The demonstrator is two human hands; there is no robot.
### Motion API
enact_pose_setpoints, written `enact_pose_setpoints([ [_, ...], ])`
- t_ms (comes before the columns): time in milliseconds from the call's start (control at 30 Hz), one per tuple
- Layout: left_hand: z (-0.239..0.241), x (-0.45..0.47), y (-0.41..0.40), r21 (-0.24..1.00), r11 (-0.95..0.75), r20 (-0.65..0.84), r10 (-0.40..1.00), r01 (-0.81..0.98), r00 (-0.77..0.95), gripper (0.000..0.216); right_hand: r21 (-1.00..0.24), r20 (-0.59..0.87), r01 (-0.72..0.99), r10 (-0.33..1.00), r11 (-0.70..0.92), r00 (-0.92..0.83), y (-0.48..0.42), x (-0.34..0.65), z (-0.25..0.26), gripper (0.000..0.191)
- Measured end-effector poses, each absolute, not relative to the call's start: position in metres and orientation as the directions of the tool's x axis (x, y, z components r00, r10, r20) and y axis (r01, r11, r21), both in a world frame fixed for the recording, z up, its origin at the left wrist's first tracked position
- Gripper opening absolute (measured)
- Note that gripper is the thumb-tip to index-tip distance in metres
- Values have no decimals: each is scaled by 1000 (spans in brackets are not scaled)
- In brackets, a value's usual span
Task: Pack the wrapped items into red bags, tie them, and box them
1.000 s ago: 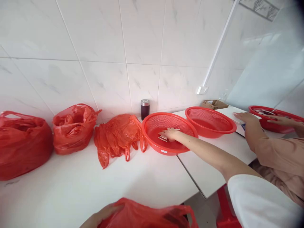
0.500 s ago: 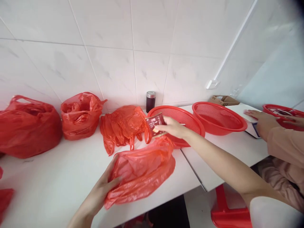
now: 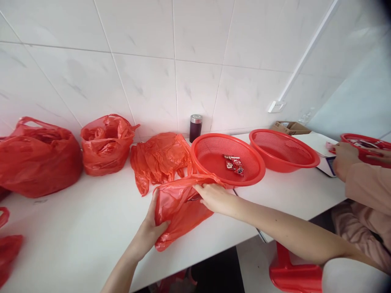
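My left hand (image 3: 151, 228) grips the near edge of a red plastic bag (image 3: 179, 209) lying on the white table (image 3: 76, 232). My right hand (image 3: 214, 197) is at the bag's mouth, its fingertips hidden inside the plastic. Just beyond stands a red mesh basket (image 3: 227, 159) with a few small dark red packets (image 3: 233, 163) at its bottom.
A second red basket (image 3: 284, 149) stands to the right. A pile of flat red bags (image 3: 160, 158) and two filled red bags (image 3: 105, 143) (image 3: 36, 154) line the tiled wall. A dark flask (image 3: 195, 127) stands behind. Another person's hand (image 3: 343, 156) works at the far right near a third basket (image 3: 365, 145).
My right hand lifted a dark red packet out of the basket, carried it left and down, and now reaches into the bag's mouth. My left hand brought the bag up onto the table.
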State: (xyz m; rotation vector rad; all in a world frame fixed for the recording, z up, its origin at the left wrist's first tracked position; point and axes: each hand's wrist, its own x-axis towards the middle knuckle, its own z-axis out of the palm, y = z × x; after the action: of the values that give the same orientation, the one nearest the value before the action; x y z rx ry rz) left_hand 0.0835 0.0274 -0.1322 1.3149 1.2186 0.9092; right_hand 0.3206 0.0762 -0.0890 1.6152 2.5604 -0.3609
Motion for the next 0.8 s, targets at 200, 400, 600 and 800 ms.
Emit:
enact_pose_setpoints([
  [200, -129, 90, 26, 997, 65, -71, 990, 52, 120, 93, -304, -243, 858, 837, 414, -490, 92, 332, -94, 36],
  [400, -130, 91, 25, 992, 108, -113, 989, 66, 90, 94, -334, -166, 838, 848, 432, -504, 79, 329, -99, 52],
  [600, -126, 92, 23, 996, 72, -79, 991, 61, 111, 79, -566, 13, 694, 847, 445, -532, 118, 357, -48, 34],
  [800, -131, 88, 10, 990, 57, -59, 998, 128, 9, 77, -245, -171, 966, 977, 84, -128, 203, 443, -49, 88],
])
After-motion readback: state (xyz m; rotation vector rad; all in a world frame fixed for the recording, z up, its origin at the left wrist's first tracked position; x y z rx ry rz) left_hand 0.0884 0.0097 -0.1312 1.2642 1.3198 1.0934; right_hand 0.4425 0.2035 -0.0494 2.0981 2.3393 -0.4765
